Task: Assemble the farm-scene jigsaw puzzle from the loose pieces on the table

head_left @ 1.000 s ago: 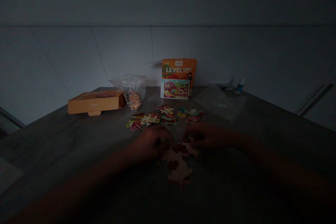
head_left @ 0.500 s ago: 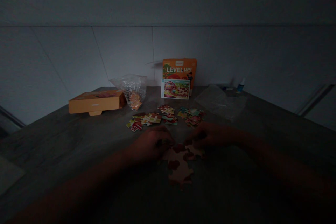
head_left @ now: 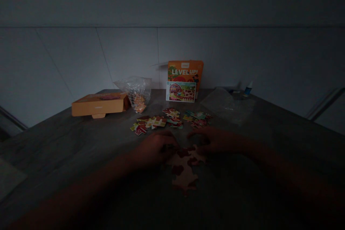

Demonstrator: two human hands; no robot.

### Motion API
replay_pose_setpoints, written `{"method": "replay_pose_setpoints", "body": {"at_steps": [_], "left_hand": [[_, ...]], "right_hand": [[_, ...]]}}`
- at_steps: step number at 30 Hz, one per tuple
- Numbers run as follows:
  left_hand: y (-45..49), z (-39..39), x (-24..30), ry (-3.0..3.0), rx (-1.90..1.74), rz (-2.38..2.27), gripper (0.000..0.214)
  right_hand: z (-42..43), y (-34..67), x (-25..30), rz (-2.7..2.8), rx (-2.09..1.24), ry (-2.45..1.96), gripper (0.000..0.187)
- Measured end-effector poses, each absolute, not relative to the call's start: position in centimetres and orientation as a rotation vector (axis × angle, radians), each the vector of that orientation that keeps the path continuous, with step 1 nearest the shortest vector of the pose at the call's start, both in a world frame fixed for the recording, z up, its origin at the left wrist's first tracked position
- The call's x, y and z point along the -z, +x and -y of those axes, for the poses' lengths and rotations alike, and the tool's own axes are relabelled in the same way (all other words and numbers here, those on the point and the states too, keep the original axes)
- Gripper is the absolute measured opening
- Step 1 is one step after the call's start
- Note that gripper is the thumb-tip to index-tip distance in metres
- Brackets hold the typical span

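Observation:
The scene is very dark. A joined cluster of puzzle pieces (head_left: 184, 172), pale with dark red patches, lies on the grey table (head_left: 81, 143) in front of me. My left hand (head_left: 155, 147) rests with curled fingers on the cluster's upper left edge. My right hand (head_left: 212, 140) presses a piece at the cluster's upper right edge, fingers bent. Loose coloured puzzle pieces (head_left: 169, 119) lie spread just beyond both hands.
An orange "LEVEL UP!" puzzle box (head_left: 185, 72) stands against the wall with a picture card (head_left: 180, 91) leaning on it. A flat orange box (head_left: 98, 105) and a clear bag of pieces (head_left: 136, 93) sit at left. Clear plastic sheet (head_left: 229, 106) and a small bottle (head_left: 247, 89) at right.
My right hand has shifted slightly left along the cluster's top edge, and the piece under it now sits closer against the cluster. My left hand has barely moved.

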State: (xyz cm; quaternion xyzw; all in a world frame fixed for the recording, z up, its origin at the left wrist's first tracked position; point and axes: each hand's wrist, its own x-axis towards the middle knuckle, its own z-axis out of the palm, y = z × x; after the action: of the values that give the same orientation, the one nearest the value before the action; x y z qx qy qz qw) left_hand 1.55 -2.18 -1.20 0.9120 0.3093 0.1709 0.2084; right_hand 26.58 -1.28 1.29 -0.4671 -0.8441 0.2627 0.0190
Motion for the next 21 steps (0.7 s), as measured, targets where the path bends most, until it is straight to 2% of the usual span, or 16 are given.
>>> {"method": "replay_pose_setpoints", "body": {"at_steps": [17,21], "left_hand": [[1.51,2.28,1.16,2.544,-0.488,-0.838,0.018],[1.5,2.32,1.0,2.535,-0.468,-0.847,0.018]], "right_hand": [[1.67,26.13,-1.31,2.593,-0.816,-1.434,0.057],[1.43,25.97,-0.69,2.537,-0.78,-1.492,0.046]]}}
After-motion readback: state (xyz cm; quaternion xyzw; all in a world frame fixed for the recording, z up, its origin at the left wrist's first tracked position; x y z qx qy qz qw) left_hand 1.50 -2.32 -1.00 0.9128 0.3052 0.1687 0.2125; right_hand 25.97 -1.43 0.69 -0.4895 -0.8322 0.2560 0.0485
